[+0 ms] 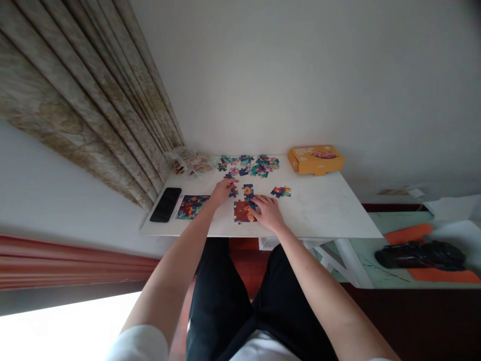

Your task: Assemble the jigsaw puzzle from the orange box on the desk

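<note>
The left hand (224, 189), fingers bent and part closed, reaches over a few pieces (233, 192) on the table (319, 215); whether it grips one I cannot tell. The right hand (268, 212) is loosely open, its fingers spread over the right edge of the block (241, 211) — a reddish-brown patch of joined puzzle pieces with an orange figure on it. It seems to press on the block rather than grasp it.

The block lies near the table's front edge, between the two hands. Just above it is a dark strip (248, 190) with a round orange shape; whether the two are joined is hidden by the fingers. A small cluster (281, 191) lies apart to the right, and the pile (265, 165) spreads along the back.

On the left are the picture (191, 206), partly behind the left forearm, and the phone (165, 204) — screen dark. A clear bag (191, 161) sits in the back left corner, the yellow box (316, 159) at the back right.
</note>
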{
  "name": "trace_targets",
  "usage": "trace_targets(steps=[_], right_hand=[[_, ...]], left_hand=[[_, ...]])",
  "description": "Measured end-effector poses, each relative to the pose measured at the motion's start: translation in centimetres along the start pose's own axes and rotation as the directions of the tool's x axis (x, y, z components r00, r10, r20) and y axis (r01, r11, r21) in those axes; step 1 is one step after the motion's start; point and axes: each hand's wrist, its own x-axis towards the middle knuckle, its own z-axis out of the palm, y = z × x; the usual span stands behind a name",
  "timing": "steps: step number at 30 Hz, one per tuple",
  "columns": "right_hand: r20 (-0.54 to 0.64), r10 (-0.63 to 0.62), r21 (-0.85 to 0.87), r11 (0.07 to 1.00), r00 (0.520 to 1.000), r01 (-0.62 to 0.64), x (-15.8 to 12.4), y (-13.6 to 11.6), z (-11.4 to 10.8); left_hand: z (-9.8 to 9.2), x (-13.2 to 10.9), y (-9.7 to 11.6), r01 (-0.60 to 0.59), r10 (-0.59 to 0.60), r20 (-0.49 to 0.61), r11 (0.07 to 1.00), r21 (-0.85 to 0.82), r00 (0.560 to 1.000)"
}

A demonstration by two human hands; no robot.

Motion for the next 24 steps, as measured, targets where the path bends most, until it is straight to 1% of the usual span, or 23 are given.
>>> trace_targets(steps=[2,4,6,9,10,12,13,15,16,18,20,22,24], right_hand=[[0.002,0.002,-0.001,1.0,1.0,-0.002,0.0,0.0,0.0],[0.002,0.005,-0.001,1.0,1.0,-0.005,0.0,0.0,0.0],[0.003,0.007,-0.005,1.0,1.0,-0.007,0.0,0.0,0.0],[0.007,0.01,-0.013,1.0,1.0,-0.01,0.0,0.0,0.0],[0.01,0.01,-0.015,1.0,1.0,-0.01,0.0,0.0,-0.1],[0.018,0.011,-0.017,1.0,1.0,-0.01,0.0,0.0,-0.1],[0.021,0.012,-0.017,1.0,1.0,-0.011,0.0,0.0,-0.1],[0.021,0.015,-0.013,1.0,1.0,-0.015,0.0,0.0,-0.2],[0.019,0.016,-0.01,1.0,1.0,-0.016,0.0,0.0,-0.2],[0.012,0.016,-0.003,1.0,1.0,-0.016,0.0,0.0,-0.1],[0.005,0.013,0.004,1.0,1.0,-0.013,0.0,0.0,-0.1],[-0.001,0.012,0.009,1.0,1.0,-0.012,0.0,0.0,0.0],[-0.004,0.011,0.012,1.0,1.0,-0.011,0.0,0.0,0.0]], left_hand=[[-0.2,0.7,0.1,0.001,-0.006,0.095,0.999,0.053,0.995],[-0.1,1.3,0.2,0.011,-0.03,0.164,0.993,0.115,0.986],[0.3,1.8,0.3,-0.001,-0.04,0.223,0.984,0.18,0.974],[0.8,2.3,0.4,-0.053,-0.019,0.281,0.968,0.246,0.959],[0.9,2.4,0.5,-0.075,-0.001,0.282,0.964,0.257,0.959],[0.8,2.2,0.5,-0.118,0.047,0.245,0.951,0.284,0.968],[0.7,1.9,0.4,-0.133,0.069,0.215,0.945,0.298,0.974],[0.4,1.0,0.2,-0.123,0.078,0.142,0.929,0.348,0.987],[0.2,0.5,-0.1,-0.096,0.058,0.108,0.916,0.389,0.992],[0.1,-0.6,-0.7,-0.012,-0.021,0.062,0.876,0.482,0.998],[0.1,-1.3,-1.3,0.072,-0.11,0.036,0.831,0.552,0.993],[0.3,-1.4,-1.7,0.137,-0.183,0.024,0.811,0.568,0.983],[0.6,-1.0,-1.8,0.197,-0.244,0.012,0.813,0.548,0.97]])
